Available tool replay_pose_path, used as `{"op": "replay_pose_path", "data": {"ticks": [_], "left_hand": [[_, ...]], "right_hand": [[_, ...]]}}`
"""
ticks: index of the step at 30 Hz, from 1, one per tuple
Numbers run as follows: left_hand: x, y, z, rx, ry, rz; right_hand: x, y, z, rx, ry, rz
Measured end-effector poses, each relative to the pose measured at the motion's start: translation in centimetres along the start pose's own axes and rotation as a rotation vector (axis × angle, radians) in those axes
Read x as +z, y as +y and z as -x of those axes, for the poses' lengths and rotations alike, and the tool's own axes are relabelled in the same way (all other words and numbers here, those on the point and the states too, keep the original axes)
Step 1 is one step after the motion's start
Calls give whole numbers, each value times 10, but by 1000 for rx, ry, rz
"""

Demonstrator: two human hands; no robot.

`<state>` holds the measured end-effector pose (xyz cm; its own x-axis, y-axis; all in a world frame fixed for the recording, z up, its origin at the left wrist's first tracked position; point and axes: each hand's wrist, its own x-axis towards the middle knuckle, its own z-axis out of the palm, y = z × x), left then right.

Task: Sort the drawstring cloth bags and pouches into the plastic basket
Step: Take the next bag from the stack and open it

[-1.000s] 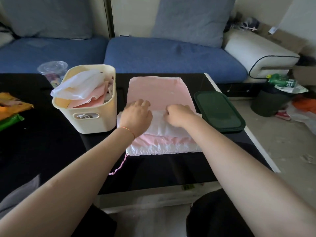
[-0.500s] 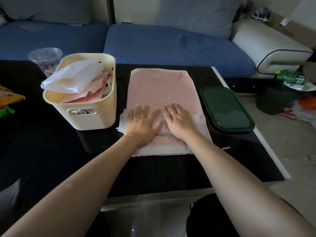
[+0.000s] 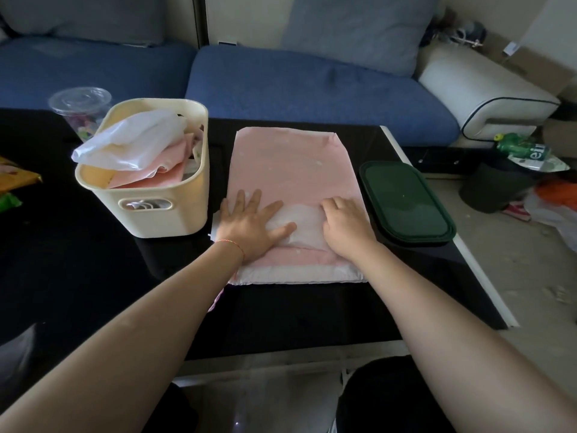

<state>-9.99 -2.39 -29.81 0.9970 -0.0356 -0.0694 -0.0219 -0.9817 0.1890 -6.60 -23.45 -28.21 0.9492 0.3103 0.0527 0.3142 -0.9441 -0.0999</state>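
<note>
A pink drawstring cloth bag point(image 3: 290, 164) lies flat on the black table point(image 3: 78, 260), its near end folded over with a white layer point(image 3: 299, 226) on top. My left hand point(image 3: 249, 223) presses flat on the fold's left side, fingers spread. My right hand point(image 3: 343, 223) rests on the right side, fingers bent down onto the cloth. The cream plastic basket point(image 3: 162, 210) stands just left of the bag and holds white and pink cloth bags point(image 3: 140, 148). A pink cord end point(image 3: 218, 300) shows by my left forearm.
A dark green lid or tray point(image 3: 406, 201) lies right of the bag near the table's right edge. A clear plastic cup point(image 3: 79, 109) stands behind the basket. Snack packets point(image 3: 12, 182) sit at the far left. A blue sofa point(image 3: 312, 89) runs behind the table.
My hands folded the near end of the bag over and pressed it flat side by side. Now they have slid apart, and the white layer shows between them.
</note>
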Motion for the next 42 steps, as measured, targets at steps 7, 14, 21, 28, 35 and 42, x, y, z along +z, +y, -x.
{"op": "replay_pose_path", "data": {"ticks": [7,14,21,28,35,42], "left_hand": [[6,1,2,16,102,5],[9,1,4,48,141,41],[9,1,6,96,173,52],[1,6,16,92,234,-25],[-72,29,33,-175,442,980],[-139,51,47,-247,260,1477]], "right_hand": [[-26,-28,-15,117,-249,-60],[-38,-50,-27,141,-297,-174],[-44,-67,-42,171,-361,-223],[-54,-63,-42,202,-294,-479],[-98,-33,-15,439,12,-1279],[-133,-47,18,325,-24,-1568]]}}
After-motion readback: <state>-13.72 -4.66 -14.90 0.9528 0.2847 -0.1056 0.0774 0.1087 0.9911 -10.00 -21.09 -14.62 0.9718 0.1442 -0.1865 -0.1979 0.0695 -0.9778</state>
